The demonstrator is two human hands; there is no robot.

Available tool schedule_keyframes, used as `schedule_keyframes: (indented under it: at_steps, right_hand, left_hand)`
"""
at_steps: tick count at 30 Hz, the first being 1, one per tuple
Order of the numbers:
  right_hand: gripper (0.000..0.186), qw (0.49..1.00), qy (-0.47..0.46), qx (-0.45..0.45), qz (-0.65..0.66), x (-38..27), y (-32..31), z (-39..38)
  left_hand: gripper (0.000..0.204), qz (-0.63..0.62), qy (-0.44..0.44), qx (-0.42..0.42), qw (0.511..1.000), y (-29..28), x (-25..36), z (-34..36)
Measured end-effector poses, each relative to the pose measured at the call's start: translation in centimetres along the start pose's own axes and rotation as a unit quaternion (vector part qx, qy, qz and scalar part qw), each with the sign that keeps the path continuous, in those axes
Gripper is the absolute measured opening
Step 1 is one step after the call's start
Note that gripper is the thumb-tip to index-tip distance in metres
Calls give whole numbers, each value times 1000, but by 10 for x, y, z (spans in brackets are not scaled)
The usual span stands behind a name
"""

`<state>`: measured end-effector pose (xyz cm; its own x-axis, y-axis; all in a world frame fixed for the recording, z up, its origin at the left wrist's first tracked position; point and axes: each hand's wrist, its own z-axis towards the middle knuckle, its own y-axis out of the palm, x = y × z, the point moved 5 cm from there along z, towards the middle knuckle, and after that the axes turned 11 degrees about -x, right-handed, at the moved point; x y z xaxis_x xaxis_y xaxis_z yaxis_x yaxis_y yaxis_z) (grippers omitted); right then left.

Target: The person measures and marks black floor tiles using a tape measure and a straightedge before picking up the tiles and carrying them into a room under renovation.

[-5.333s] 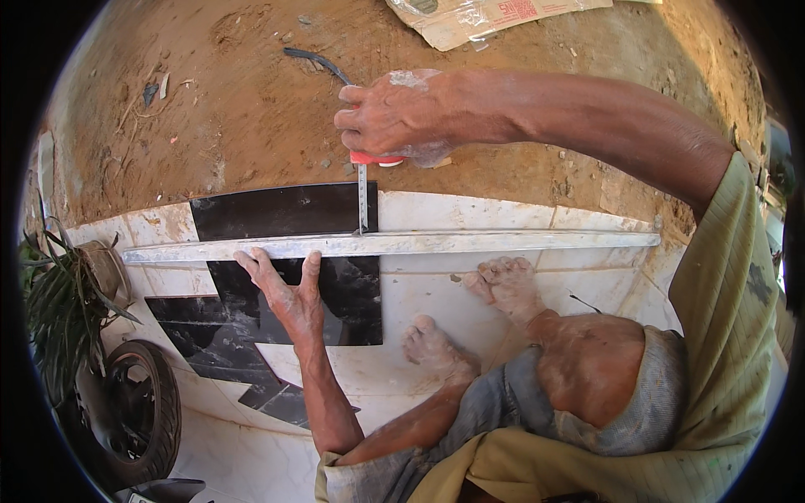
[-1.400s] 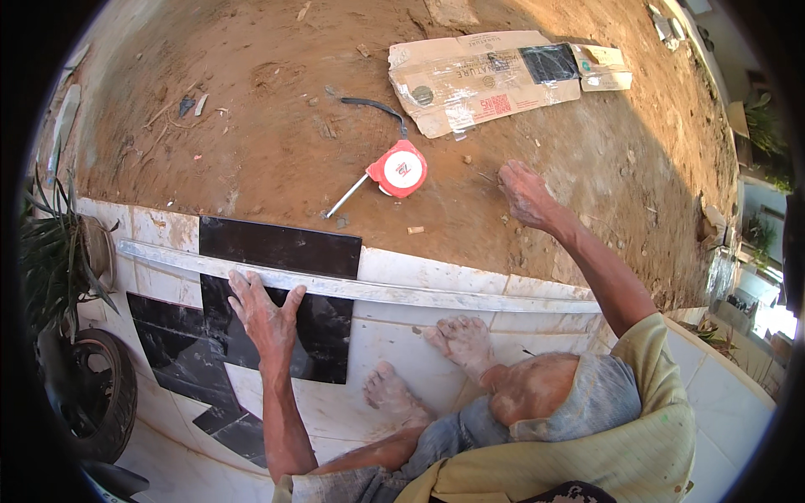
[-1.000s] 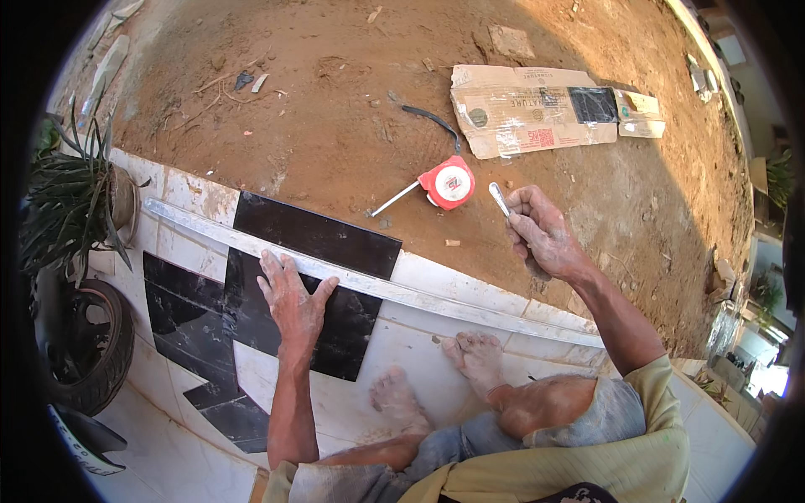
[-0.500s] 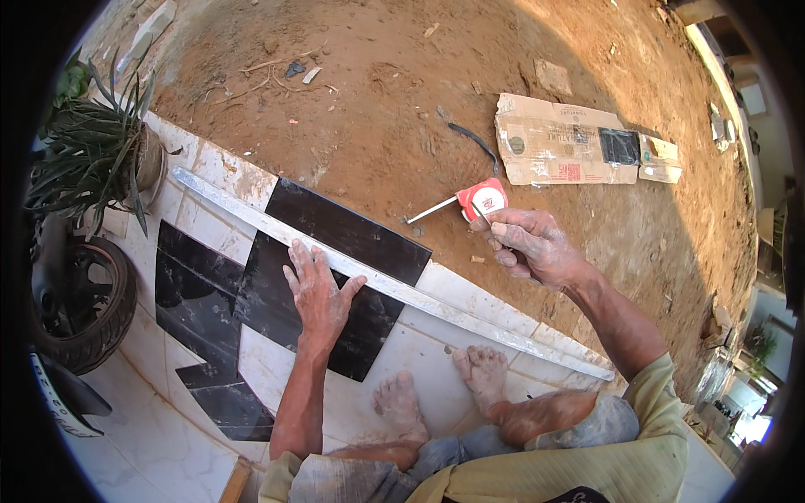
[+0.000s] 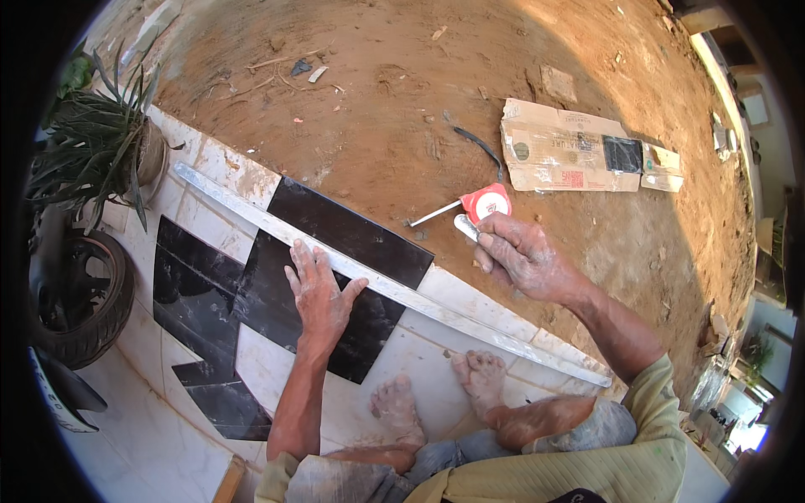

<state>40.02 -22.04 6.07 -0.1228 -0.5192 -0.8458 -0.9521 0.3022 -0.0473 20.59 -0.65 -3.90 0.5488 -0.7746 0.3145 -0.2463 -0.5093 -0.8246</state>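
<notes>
- Evidently your left hand lies on the long bar, fingers apart, thumb stretched to the right; it presses or rests without gripping.
- Your bar runs slantwise across the black tile, reaching past it at both ends onto white tiles.
- Beyond the bar, a black strip borders the soil.
- Your right hand hangs over the soil's edge, thumb and fingers clamped on a small silver piece, its rounded end pointing away from you.
- Just past your right fingertips lies the tape measure, blade partly out; you cannot tell whether the silver piece touches it.
- Farther off, you have flattened cardboard on the soil, and a plant and wheel at far left.
</notes>
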Motion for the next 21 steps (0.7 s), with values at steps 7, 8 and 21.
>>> schedule_keyframes:
  at_steps: [7,8,21]
  right_hand:
    - [11,962,-104,2,-254,-19,17,41]
    - [11,962,-107,-9,-252,-18,19,54]
    - [15,820,-210,-75,-527,-61,151,236]
  left_hand:
    - [93,-36,20,23,999,-3,-6,-3]
    - [93,-53,33,26,998,2,-3,2]
    - [92,15,4,15,1000,-1,-4,5]
